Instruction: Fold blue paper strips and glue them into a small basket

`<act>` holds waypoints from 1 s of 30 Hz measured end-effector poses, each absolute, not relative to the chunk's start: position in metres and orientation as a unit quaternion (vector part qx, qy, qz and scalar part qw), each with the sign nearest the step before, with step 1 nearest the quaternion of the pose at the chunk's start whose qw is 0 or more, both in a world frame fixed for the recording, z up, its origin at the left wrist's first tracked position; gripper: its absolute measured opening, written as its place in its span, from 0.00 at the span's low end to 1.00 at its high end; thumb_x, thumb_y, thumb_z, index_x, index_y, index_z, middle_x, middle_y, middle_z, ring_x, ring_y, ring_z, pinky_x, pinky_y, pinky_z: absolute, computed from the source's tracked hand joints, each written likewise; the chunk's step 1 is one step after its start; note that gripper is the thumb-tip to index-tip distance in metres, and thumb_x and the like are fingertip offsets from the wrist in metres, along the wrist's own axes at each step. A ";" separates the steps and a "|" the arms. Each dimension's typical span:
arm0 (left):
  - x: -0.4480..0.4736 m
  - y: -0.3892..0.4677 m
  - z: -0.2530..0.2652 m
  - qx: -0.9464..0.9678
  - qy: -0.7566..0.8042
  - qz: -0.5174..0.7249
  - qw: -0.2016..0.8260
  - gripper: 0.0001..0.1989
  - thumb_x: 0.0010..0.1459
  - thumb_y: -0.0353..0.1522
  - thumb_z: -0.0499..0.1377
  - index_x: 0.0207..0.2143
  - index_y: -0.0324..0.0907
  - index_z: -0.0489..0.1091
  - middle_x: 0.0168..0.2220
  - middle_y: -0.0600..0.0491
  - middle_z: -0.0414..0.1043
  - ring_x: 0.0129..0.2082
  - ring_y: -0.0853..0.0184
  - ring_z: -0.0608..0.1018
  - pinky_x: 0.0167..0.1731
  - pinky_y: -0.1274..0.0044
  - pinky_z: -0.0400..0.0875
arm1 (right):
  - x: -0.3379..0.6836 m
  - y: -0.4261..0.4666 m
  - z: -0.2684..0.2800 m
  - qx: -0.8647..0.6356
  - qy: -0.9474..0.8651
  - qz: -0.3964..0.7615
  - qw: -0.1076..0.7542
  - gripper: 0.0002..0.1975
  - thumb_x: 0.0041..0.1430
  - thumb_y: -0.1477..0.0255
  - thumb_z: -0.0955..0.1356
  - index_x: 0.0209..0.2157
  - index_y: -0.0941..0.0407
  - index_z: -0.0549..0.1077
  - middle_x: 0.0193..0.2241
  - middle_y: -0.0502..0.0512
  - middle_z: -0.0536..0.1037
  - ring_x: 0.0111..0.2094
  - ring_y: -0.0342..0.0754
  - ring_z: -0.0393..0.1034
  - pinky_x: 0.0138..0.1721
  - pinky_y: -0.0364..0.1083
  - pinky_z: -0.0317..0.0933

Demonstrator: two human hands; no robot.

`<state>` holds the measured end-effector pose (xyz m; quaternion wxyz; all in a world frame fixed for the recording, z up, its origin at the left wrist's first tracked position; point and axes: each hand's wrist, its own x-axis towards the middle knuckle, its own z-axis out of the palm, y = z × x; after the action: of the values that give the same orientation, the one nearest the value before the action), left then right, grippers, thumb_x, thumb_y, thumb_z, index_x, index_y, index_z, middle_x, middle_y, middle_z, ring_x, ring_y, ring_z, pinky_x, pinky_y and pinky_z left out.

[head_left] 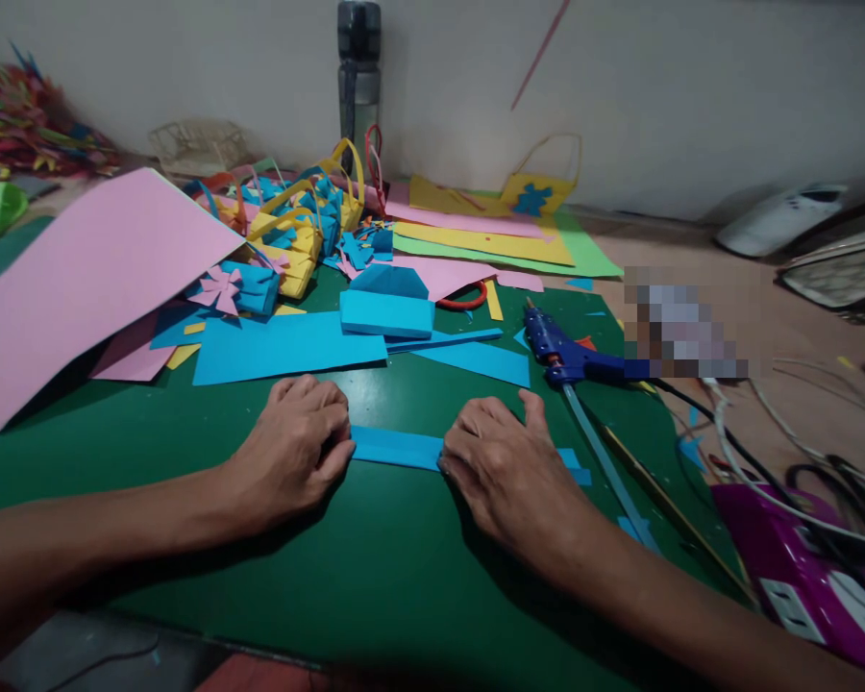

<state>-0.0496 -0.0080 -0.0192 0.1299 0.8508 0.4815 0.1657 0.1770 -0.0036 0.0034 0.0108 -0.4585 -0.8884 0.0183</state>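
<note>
A narrow blue paper strip (396, 449) lies across the green table between my two hands. My left hand (303, 437) is closed on its left end, fingers curled and thumb pressed in. Toward the other end, my right hand (501, 457) pinches the strip, its little finger side raised; part of the strip passes under this hand. Just beyond sit a folded blue paper box piece (387, 312) and a flat blue paper sheet (281, 348). To the right of my right hand rests a blue glue gun (558, 348) with a glue stick in its back.
Pink paper (108, 279) covers the left side. Small paper bags (299, 240) pile up at the back near a bottle (360, 86). Stacked coloured sheets (490, 235) lie behind. A thin stick (663, 500), cables and a purple power strip (778, 548) are at right.
</note>
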 end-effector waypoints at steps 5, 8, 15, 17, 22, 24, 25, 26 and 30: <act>-0.050 -0.008 -0.020 0.852 0.482 0.161 0.124 0.09 0.59 0.29 0.49 0.26 0.40 0.62 0.30 0.52 0.65 0.33 0.65 0.64 0.37 0.68 0.57 | 0.178 -0.005 0.004 -0.457 -0.889 0.018 0.017 0.13 0.60 0.74 0.59 0.24 0.56 0.70 0.28 0.54 0.70 0.35 0.50 0.60 0.45 0.58 0.44; -0.050 -0.007 -0.020 0.854 0.482 0.157 0.119 0.09 0.60 0.29 0.48 0.26 0.40 0.62 0.31 0.51 0.65 0.33 0.64 0.64 0.37 0.67 0.57 | 0.177 -0.005 0.005 -0.458 -0.889 0.025 0.020 0.13 0.60 0.74 0.59 0.24 0.56 0.70 0.29 0.54 0.70 0.35 0.50 0.60 0.46 0.59 0.44; -0.051 -0.007 -0.022 0.866 0.470 0.141 0.100 0.09 0.61 0.30 0.47 0.28 0.39 0.62 0.33 0.50 0.65 0.35 0.63 0.64 0.38 0.67 0.57 | 0.176 -0.004 0.004 -0.462 -0.886 0.020 0.014 0.13 0.60 0.74 0.60 0.25 0.56 0.71 0.29 0.54 0.71 0.36 0.51 0.61 0.47 0.60 0.44; -0.051 -0.007 -0.022 0.868 0.467 0.139 0.092 0.09 0.61 0.30 0.47 0.29 0.39 0.62 0.33 0.49 0.65 0.35 0.63 0.64 0.38 0.66 0.57 | 0.177 -0.004 0.002 -0.461 -0.887 0.012 0.018 0.13 0.60 0.73 0.60 0.25 0.56 0.71 0.29 0.54 0.71 0.36 0.51 0.61 0.47 0.60 0.44; -0.050 -0.007 -0.021 0.871 0.466 0.130 0.084 0.09 0.61 0.30 0.46 0.29 0.38 0.62 0.34 0.48 0.65 0.35 0.62 0.64 0.38 0.66 0.57 | 0.178 -0.004 0.001 -0.447 -0.894 -0.002 0.033 0.13 0.60 0.74 0.59 0.24 0.56 0.70 0.28 0.55 0.71 0.35 0.50 0.60 0.46 0.59 0.44; -0.050 -0.006 -0.021 0.869 0.470 0.124 0.092 0.08 0.60 0.30 0.48 0.29 0.39 0.63 0.33 0.49 0.65 0.35 0.62 0.64 0.38 0.66 0.57 | 0.177 -0.004 0.002 -0.447 -0.894 0.002 0.029 0.13 0.60 0.75 0.59 0.24 0.56 0.70 0.28 0.55 0.71 0.35 0.50 0.61 0.46 0.60 0.44; -0.050 -0.006 -0.021 0.867 0.473 0.122 0.098 0.08 0.60 0.30 0.48 0.28 0.39 0.63 0.33 0.49 0.65 0.35 0.62 0.64 0.38 0.67 0.57 | 0.177 -0.004 0.003 -0.449 -0.893 0.004 0.026 0.13 0.60 0.75 0.59 0.24 0.56 0.70 0.28 0.55 0.71 0.35 0.50 0.61 0.46 0.60 0.44; -0.051 -0.006 -0.021 0.866 0.475 0.119 0.103 0.08 0.59 0.30 0.49 0.28 0.39 0.63 0.33 0.50 0.65 0.35 0.62 0.64 0.38 0.67 0.57 | 0.177 -0.004 0.004 -0.450 -0.893 0.007 0.022 0.13 0.60 0.75 0.59 0.24 0.56 0.70 0.28 0.55 0.71 0.35 0.51 0.61 0.47 0.60 0.44; -0.052 -0.007 -0.021 0.875 0.465 0.111 0.076 0.09 0.60 0.30 0.50 0.42 0.42 0.66 0.35 0.50 0.65 0.36 0.63 0.64 0.40 0.67 0.57 | 0.179 -0.003 0.005 -0.450 -0.893 0.008 0.028 0.11 0.59 0.75 0.60 0.25 0.57 0.70 0.29 0.56 0.72 0.35 0.51 0.62 0.46 0.60 0.45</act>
<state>-0.0518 -0.0067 -0.0212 0.0756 0.8752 0.4647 0.1109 0.1785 -0.0029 0.0050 0.0281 -0.4496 -0.8928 0.0081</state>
